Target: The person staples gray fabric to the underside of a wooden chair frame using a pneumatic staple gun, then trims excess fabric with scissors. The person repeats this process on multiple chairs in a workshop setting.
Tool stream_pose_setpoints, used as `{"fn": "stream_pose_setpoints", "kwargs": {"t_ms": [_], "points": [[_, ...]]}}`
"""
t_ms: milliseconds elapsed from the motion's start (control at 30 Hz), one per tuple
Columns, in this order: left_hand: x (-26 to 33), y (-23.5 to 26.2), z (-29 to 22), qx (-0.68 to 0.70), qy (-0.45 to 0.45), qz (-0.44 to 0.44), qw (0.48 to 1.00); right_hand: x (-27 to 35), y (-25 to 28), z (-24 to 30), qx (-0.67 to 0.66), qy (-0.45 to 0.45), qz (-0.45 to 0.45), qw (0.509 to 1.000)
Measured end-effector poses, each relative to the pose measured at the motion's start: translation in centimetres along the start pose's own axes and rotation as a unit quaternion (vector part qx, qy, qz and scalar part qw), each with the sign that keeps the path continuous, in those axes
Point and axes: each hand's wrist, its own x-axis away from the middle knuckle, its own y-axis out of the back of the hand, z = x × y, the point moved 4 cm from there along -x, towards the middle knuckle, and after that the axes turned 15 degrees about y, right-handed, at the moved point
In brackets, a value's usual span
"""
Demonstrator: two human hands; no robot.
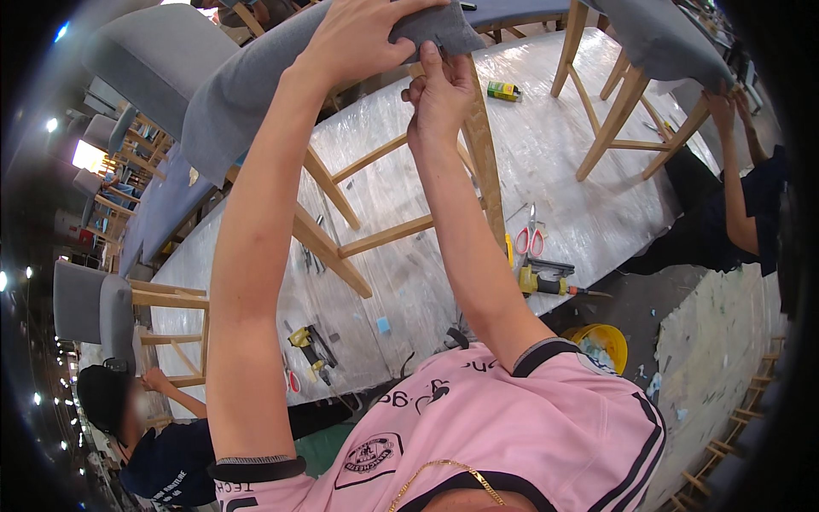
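A grey upholstered chair (pixel 247 102) with wooden legs stands before me on a table (pixel 563 188) wrapped in clear film. My left hand (pixel 363 34) lies on the grey fabric near the chair's right end, its thumb apart and fingers stretched toward the top edge of the view. Just below and right of it, my right hand (pixel 442 98) is closed in a pinch at the fabric's lower edge, close to a wooden leg (pixel 484 162). A small dark mark shows at those fingertips; what they pinch is too small to tell.
Red-handled scissors (pixel 530 241), a staple gun (pixel 546 280) and a small green-yellow box (pixel 504 91) lie to the right. Another staple gun (pixel 309 350) lies nearer left. A yellow bucket (pixel 607 343) stands below the table. Co-workers handle chairs at far right (pixel 657 51) and lower left (pixel 115 311).
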Motion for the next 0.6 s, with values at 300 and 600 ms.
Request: {"fn": "stream_pose_setpoints", "kwargs": {"t_ms": [300, 600], "points": [[-0.2, -0.2, 0.5, -0.008, 0.005, -0.001, 1.000, -1.8, 1.0, 0.2, 0.090, -0.026, 0.079, 0.992], [-0.3, -0.3, 0.5, -0.023, 0.001, -0.006, 1.000, -1.8, 0.9, -0.2, 0.064, -0.052, 0.089, 0.993]]}}
